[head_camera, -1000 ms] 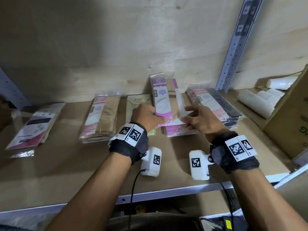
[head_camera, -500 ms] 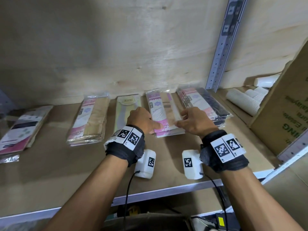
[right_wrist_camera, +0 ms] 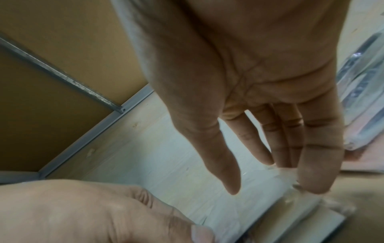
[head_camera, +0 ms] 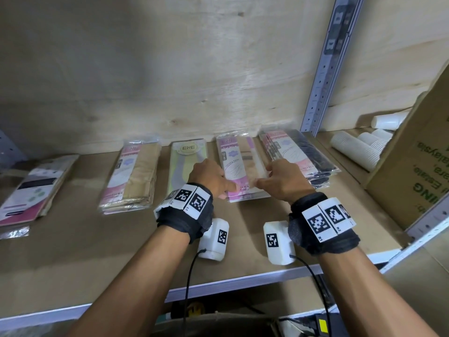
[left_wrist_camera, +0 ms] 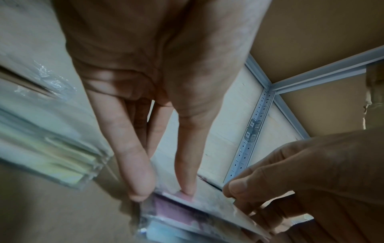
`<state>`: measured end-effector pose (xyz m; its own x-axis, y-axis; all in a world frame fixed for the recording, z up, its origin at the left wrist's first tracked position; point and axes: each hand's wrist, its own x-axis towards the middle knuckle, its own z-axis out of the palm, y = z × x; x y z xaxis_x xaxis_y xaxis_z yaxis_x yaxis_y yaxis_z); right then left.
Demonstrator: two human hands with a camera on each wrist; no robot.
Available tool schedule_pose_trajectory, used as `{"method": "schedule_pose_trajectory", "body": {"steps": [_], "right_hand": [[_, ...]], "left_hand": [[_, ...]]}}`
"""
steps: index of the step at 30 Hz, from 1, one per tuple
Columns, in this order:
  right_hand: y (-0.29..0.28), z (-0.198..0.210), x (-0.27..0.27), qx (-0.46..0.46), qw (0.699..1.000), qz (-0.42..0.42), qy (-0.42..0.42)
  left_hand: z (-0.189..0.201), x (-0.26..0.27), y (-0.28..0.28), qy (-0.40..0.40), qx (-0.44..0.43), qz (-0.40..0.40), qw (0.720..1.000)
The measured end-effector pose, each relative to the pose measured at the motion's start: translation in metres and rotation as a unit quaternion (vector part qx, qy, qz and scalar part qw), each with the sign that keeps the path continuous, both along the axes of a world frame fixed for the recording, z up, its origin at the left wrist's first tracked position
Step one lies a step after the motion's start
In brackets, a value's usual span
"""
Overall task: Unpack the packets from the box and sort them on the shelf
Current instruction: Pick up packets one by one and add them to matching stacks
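Observation:
A purple-and-tan packet [head_camera: 239, 164] lies flat on top of a like stack in the middle of the shelf [head_camera: 97, 251]. My left hand [head_camera: 209, 178] is at its near left corner. There the thumb [left_wrist_camera: 188, 189] presses on the packet [left_wrist_camera: 176, 212] and a straight finger sits against its left edge. My right hand [head_camera: 284, 178] is at the near right corner. Its fingers [right_wrist_camera: 313, 180] hang straight and touch the right edge of the packet [right_wrist_camera: 270, 218], while the thumb stays clear above it.
More stacks lie in a row: black packets [head_camera: 298, 156] on the right, a yellow-green ENE packet [head_camera: 185, 161], tan packets [head_camera: 133, 176], and a far-left pile [head_camera: 36, 188]. A metal upright [head_camera: 325, 64], white paper cups [head_camera: 357, 149] and a cardboard box [head_camera: 418, 166] stand at the right.
The purple-and-tan packet, held tilted up a second ago, now lies flat on its stack. Both hands came down with it and their fingers have straightened at its near end.

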<state>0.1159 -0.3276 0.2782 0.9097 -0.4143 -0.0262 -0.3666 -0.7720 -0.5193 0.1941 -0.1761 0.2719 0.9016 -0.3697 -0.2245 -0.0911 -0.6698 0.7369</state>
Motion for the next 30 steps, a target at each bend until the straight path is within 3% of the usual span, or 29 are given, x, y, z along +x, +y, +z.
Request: {"method": "schedule_pose_trajectory", "body": {"steps": [6, 10, 15, 20, 25, 30], "right_hand": [[0.005, 0.003, -0.002, -0.024, 1.000, -0.002, 0.002], [0.011, 0.015, -0.005, -0.027, 0.999, 0.010, -0.041], [0.034, 0.029, -0.004, 0.094, 0.985, 0.129, -0.068], [0.085, 0.029, 0.003, 0.317, 0.930, 0.176, -0.055], [0.147, 0.023, 0.024, 0.417, 0.884, 0.209, -0.026], [0.214, 0.020, 0.058, 0.458, 0.859, 0.229, 0.022]], "left_hand": [[0.004, 0.000, 0.006, -0.058, 0.008, 0.020, 0.998], [0.009, 0.003, 0.023, -0.101, -0.019, 0.039, 0.994], [0.011, 0.010, 0.064, -0.120, -0.091, 0.066, 0.986], [0.010, 0.018, 0.127, -0.080, -0.162, 0.115, 0.977], [0.020, 0.019, 0.202, -0.095, -0.193, 0.168, 0.962], [0.022, 0.032, 0.273, -0.112, -0.166, 0.233, 0.952]]}}
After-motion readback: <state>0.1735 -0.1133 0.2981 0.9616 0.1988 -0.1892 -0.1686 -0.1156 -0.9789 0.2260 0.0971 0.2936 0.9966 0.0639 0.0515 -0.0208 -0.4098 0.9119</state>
